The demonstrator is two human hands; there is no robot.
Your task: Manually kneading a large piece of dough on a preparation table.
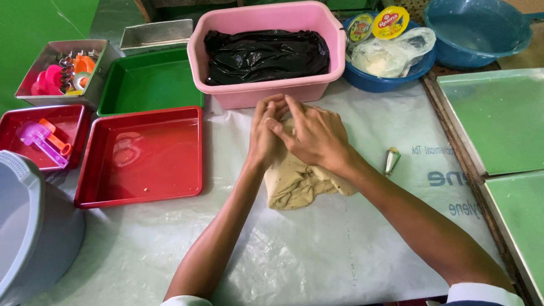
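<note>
A lump of pale tan dough [294, 184] lies on a plastic-covered table [317, 255] in the middle of the view. My left hand [265, 133] presses down on the dough's far end, fingers together. My right hand [314, 133] lies partly over the left one, flat on the same end of the dough. Both palms push into it; neither hand wraps around anything. The far part of the dough is hidden under my hands.
A pink tub [266, 51] lined with black plastic stands just beyond my hands. A red tray [141, 158] and green tray [150, 82] sit left. A small metal piping nozzle [391, 160] lies right. Green baking sheets [498, 124] line the right edge, a blue bowl [385, 76] behind.
</note>
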